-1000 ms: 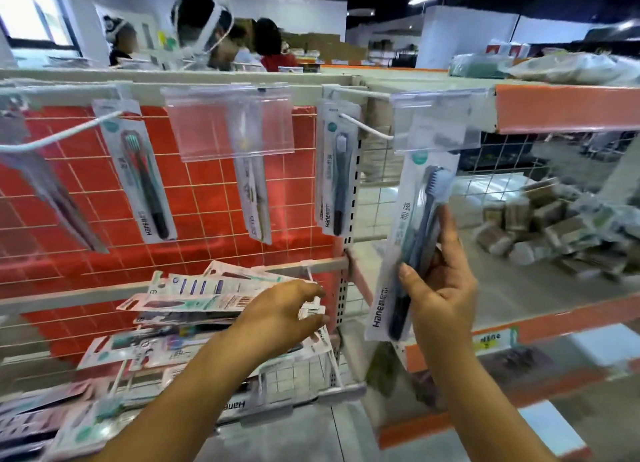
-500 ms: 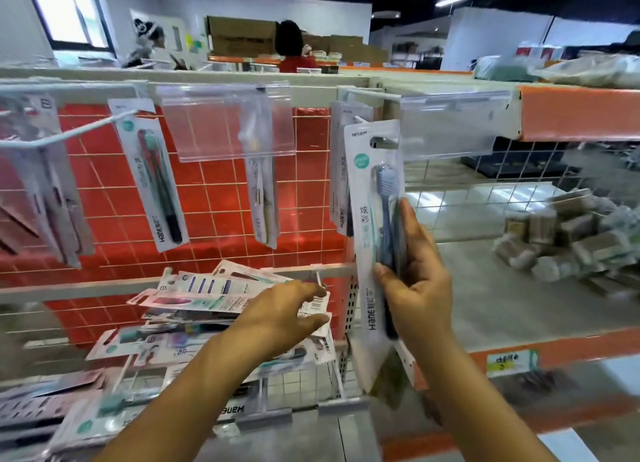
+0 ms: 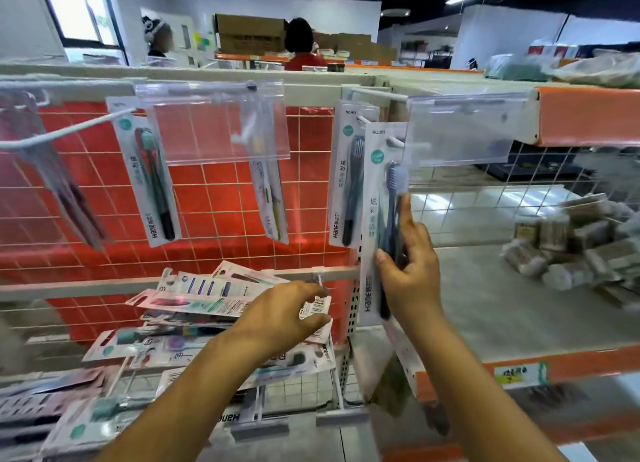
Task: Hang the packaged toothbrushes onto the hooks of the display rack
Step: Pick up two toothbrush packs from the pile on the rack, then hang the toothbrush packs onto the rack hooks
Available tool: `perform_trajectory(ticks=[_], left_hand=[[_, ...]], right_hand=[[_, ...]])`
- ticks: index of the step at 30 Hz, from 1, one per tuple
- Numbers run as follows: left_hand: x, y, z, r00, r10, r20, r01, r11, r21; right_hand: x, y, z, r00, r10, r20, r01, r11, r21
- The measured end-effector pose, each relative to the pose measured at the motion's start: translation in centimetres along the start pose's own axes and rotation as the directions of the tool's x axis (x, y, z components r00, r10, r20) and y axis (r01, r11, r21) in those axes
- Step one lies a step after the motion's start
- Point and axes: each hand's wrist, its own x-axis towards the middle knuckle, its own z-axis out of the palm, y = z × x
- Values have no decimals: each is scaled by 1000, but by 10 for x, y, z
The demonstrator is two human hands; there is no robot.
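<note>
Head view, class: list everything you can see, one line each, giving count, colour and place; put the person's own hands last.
Toothbrush pack at hook: one, white card, blue-grey brush, rightmost hook.
Hanging toothbrush packs: several, white cards, along upper hooks.
Clear price-tag holders: two, transparent, at hook ends.
Grid panel: one, red, behind hooks.
Loose toothbrush packs: a pile, white and pink, lower wire basket.
Wrapped bundles: a heap, brownish, right shelf.
Left hand: grips loose packs.
Right hand: holds the pack at the hook.
</note>
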Motion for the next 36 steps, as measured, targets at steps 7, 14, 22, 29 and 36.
perform_trajectory(ticks=[7, 14, 22, 29, 36], left_hand=[[0, 1, 3, 999, -35, 11, 35, 999, 7], [-6, -8, 5, 994, -105, 8, 105, 994, -38], [-25, -35, 2, 985, -172, 27, 173, 985, -28], [-43, -59, 0, 970, -240, 25, 239, 971, 27], [-68, -82, 5, 948, -316, -38, 317, 948, 30]], right_hand=[[72, 4, 19, 996, 70, 57, -70, 998, 6], [82, 22, 37, 990, 86, 111, -54, 964, -261], [43, 45, 42, 998, 55, 36, -49, 990, -133], [-9, 67, 68, 965, 199, 170, -181, 977, -117], [-47, 64, 96, 910, 187, 370, -158, 981, -109]])
